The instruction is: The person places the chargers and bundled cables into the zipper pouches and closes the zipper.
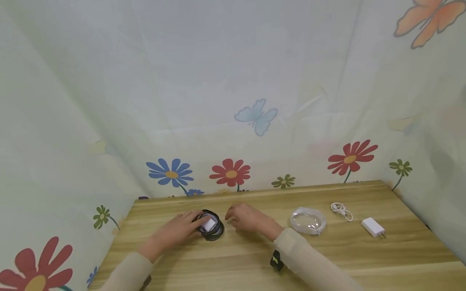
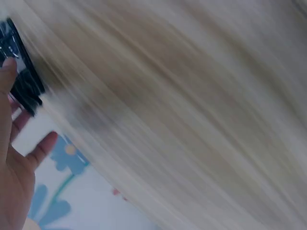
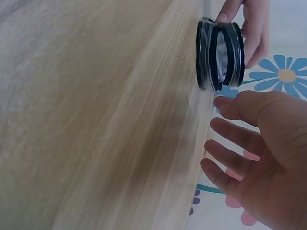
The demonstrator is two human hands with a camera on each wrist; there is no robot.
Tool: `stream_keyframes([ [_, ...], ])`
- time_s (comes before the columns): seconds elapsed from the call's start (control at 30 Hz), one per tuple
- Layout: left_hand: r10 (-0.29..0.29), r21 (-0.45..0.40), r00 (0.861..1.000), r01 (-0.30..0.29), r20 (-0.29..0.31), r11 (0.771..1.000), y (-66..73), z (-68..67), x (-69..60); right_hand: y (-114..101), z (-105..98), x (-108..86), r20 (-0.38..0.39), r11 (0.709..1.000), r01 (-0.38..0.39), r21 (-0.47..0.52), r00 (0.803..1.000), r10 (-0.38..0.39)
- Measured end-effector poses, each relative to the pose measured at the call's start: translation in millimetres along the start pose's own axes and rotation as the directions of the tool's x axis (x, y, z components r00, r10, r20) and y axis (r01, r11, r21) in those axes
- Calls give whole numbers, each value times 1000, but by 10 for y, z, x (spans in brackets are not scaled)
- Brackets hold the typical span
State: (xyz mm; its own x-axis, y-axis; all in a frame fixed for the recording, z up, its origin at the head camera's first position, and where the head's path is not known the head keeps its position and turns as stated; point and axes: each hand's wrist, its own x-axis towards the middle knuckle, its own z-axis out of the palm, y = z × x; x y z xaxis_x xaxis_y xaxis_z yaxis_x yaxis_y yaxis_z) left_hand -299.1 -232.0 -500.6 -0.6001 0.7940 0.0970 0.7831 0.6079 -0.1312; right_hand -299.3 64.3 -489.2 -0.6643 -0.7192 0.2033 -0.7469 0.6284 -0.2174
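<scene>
My left hand (image 1: 174, 232) holds a round, black-rimmed case (image 1: 217, 233) with see-through parts, its thumb on the near face. A small white piece shows on or in it. Seen from the right wrist, the case (image 3: 205, 57) has its two black rims standing apart, and the left hand (image 3: 254, 31) grips its far side. Only part of the case (image 2: 26, 84) fits in the left wrist view. My right hand (image 1: 247, 218) is just right of it, not touching, its fingers loosely bent around nothing.
On the wooden table (image 1: 218, 268), right of my right arm, lies a clear round pouch (image 1: 308, 232). Beyond it are a coiled white cable (image 1: 339, 209) and a white plug adapter (image 1: 372, 226). Flower-printed cloth (image 1: 204, 133) stands along the table's back and sides.
</scene>
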Motion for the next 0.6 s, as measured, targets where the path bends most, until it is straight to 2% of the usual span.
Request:
stream_keyframes([
  [0.17, -96, -21, 994, 95, -50, 995, 228, -10, 135, 6, -9, -24, 24, 999, -41, 2, 999, 41],
  [0.37, -201, 5, 975, 202, -96, 979, 393, -18, 214, 9, -34, -43, 16, 998, -64, 17, 998, 64],
  [0.5, -253, 1, 962, 254, -105, 967, 482, -11, 272, -1, -30, -52, 7, 994, -97, 54, 995, 97],
  [0.6, -292, 0, 952, 293, -90, 956, 557, -28, 308, -10, -14, -56, 9, 988, -136, 71, 991, 136],
])
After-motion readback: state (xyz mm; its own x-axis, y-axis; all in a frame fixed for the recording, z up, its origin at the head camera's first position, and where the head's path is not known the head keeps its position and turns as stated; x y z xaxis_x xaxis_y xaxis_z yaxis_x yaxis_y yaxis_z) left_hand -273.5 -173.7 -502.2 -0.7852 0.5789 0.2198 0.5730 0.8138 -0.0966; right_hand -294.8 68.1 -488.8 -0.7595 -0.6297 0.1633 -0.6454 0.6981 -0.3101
